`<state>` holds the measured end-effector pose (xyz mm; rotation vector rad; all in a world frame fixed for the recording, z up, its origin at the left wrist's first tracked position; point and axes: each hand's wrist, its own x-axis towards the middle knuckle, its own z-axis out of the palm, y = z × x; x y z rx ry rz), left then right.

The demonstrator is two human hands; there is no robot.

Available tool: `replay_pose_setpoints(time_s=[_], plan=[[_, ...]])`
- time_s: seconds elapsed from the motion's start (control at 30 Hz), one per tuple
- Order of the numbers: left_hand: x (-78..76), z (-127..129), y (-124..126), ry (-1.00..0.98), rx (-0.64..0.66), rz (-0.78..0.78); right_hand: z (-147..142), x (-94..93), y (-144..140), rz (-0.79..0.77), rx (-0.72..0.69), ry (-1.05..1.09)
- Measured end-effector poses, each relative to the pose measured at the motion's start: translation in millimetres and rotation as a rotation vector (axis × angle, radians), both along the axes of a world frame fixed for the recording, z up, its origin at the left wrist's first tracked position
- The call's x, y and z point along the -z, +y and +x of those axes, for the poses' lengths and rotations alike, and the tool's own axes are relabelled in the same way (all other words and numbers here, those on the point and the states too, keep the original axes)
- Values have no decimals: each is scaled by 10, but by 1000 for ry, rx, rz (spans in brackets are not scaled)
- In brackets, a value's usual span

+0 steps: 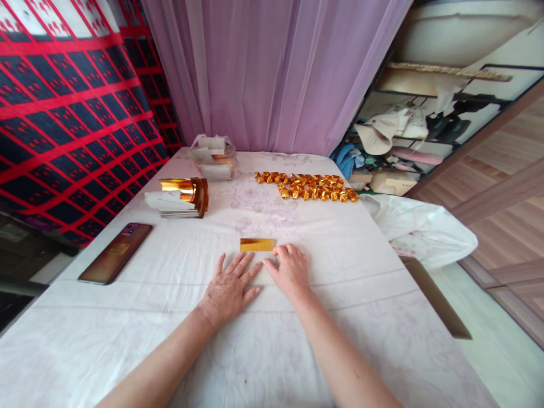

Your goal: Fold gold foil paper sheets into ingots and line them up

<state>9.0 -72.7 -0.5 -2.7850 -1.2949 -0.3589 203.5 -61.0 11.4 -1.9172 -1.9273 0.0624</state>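
Table (127,340): covered in a pale floral cloth, carrying everything below.
Curtain (272,73): lilac, hanging behind the far edge.
White plastic bag (425,232): slumped off the table's right side; contents hidden.
Phone (115,252): lying flat near the left edge, well apart from both hands.
Folded gold pieces (306,186): laid in rough rows at the far right of the cloth, loose, in no container.
Clear bag (212,156): at the far middle, holding what look like pale sheets with a little gold showing; count not readable.
Sheet stack (182,197): white-backed slips piled at far left, with a curled gold foil resting on top.
Left hand (229,289): flat on the cloth, fingers spread, pressing down, gripping nothing.
Right hand (290,271): knuckles up, fingers curled, tips at the near right corner of the foil; whether anything is pinched cannot be told.
Gold foil rectangle (257,245): flat on the cloth just beyond the fingertips, between both hands.
Doing it well, as a judgement: pressing evenly, squaring edges before creasing, keeping fingertips light to avoid wrinkling the foil.
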Motion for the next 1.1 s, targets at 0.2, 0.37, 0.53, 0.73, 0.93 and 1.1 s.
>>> replay_pose_setpoints(time_s=[0.2,0.37,0.53,0.73,0.93,1.1], plan=[[-28,-5,19,24,-19,-63,151,111,-21,18,-71,91],[-54,-6,15,25,-29,-75,174,121,-40,49,-83,95],[-35,-12,17,25,-33,-84,148,112,-39,58,-88,105],[-71,-1,8,46,-46,-152,91,55,-44,16,-33,92],[-95,-90,9,50,-66,-159,117,45,-31,-18,-58,105],[-97,-240,-10,64,-102,-151,112,44,-36,-15,-71,111]])
